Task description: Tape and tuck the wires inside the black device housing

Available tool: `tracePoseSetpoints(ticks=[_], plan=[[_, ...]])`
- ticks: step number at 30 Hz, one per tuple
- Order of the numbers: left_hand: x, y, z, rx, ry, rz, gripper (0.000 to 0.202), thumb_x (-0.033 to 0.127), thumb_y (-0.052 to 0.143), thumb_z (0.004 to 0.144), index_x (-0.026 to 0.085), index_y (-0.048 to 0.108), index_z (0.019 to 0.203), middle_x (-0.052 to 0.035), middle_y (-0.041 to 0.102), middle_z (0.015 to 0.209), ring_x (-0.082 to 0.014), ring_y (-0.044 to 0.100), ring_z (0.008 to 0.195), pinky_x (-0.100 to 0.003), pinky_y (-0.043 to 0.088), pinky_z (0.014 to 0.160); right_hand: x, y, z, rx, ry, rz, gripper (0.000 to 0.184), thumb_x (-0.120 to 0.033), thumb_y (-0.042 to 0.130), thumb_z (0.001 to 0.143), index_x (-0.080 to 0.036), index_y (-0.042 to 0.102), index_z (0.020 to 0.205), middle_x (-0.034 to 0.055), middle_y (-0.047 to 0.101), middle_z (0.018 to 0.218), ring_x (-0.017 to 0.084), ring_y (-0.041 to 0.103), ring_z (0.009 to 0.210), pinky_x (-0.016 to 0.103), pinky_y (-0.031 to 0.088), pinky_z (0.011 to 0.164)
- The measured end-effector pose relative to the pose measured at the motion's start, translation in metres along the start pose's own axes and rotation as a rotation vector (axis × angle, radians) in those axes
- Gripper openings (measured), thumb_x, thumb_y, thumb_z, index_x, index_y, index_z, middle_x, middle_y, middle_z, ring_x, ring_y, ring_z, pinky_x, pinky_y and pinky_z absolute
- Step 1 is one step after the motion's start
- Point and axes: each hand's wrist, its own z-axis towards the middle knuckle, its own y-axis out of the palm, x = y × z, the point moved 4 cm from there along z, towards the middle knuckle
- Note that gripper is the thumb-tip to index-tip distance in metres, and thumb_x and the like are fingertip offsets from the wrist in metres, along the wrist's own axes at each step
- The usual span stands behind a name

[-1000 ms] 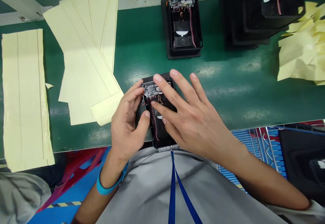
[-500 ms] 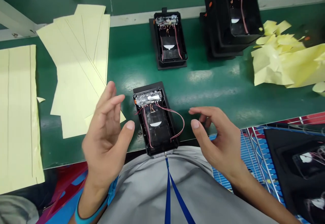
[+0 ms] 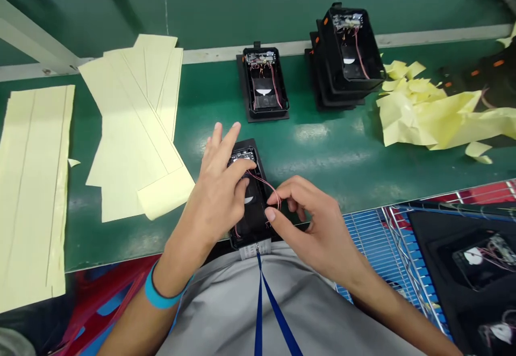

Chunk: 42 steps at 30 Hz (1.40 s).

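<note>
Left hand [image 3: 217, 194] open on a black electronics housing [image 3: 252, 224], right hand [image 3: 302, 221] curled, seemingly pinching its loose pink wire [image 3: 264, 184] (wires already lie tucked inside the far housings [image 3: 264, 82])

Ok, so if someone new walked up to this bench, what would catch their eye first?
Probably the two hands at the near edge of the green bench: the left hand lies on an open black case, and the right hand is beside its pink wire. Further back on the right, a stack of black cases stands by crumpled yellow paper. Long pale yellow sheets lie on the left.
</note>
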Motion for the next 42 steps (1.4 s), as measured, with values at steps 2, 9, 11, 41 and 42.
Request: tracePoseSetpoints(ticks=[2,9,11,41,42], plan=[[-0.002,0.001,0.002,0.012,0.004,0.008,0.018,0.009,0.059,0.099,0.019,0.07,0.11,-0.0057,0.033,0.18,-0.0383,0.023,0.173,-0.069,0.034,0.139,0.0,-0.001,-0.001,-0.045,-0.031,0.031,0.018,-0.02,0.073,0.096,-0.025,0.07,0.113,-0.0016,0.067,0.106,0.011,0.058,0.087,0.028,0.047,0.076],[-0.008,0.005,0.006,0.02,0.005,-0.089,0.009,0.024,0.065,0.102,0.02,0.069,0.095,-0.0032,0.048,0.172,-0.039,0.036,0.168,-0.073,0.03,0.138,0.009,-0.007,-0.009,-0.226,-0.01,0.066,0.053,-0.005,0.071,0.089,-0.033,0.07,0.134,0.0014,0.063,0.124,0.012,0.057,0.092,0.027,0.049,0.073],[-0.01,0.004,0.006,0.024,-0.024,-0.117,0.008,0.026,0.065,0.103,0.02,0.068,0.098,-0.0032,0.049,0.171,-0.0357,0.041,0.167,-0.07,0.033,0.138,0.012,-0.007,-0.011,-0.23,-0.008,0.061,0.05,-0.005,0.07,0.091,-0.034,0.071,0.132,0.0016,0.062,0.125,0.012,0.057,0.093,0.027,0.05,0.073],[-0.005,-0.014,0.017,0.167,-0.332,-0.408,0.015,0.006,0.069,0.081,0.019,0.077,0.08,0.0014,0.082,0.121,-0.0213,0.079,0.122,-0.035,0.065,0.105,-0.004,0.004,-0.011,-0.135,-0.196,-0.239,0.028,-0.011,0.066,0.096,-0.024,0.064,0.121,0.0021,0.066,0.113,0.014,0.063,0.098,0.031,0.054,0.082],[-0.005,-0.014,0.018,0.166,-0.341,-0.409,0.016,0.006,0.068,0.081,0.02,0.077,0.079,0.0017,0.082,0.12,-0.0213,0.079,0.121,-0.035,0.064,0.106,-0.004,0.005,-0.01,-0.132,-0.195,-0.272,0.024,-0.013,0.067,0.097,-0.023,0.064,0.119,0.0026,0.066,0.113,0.015,0.064,0.099,0.032,0.054,0.082]])
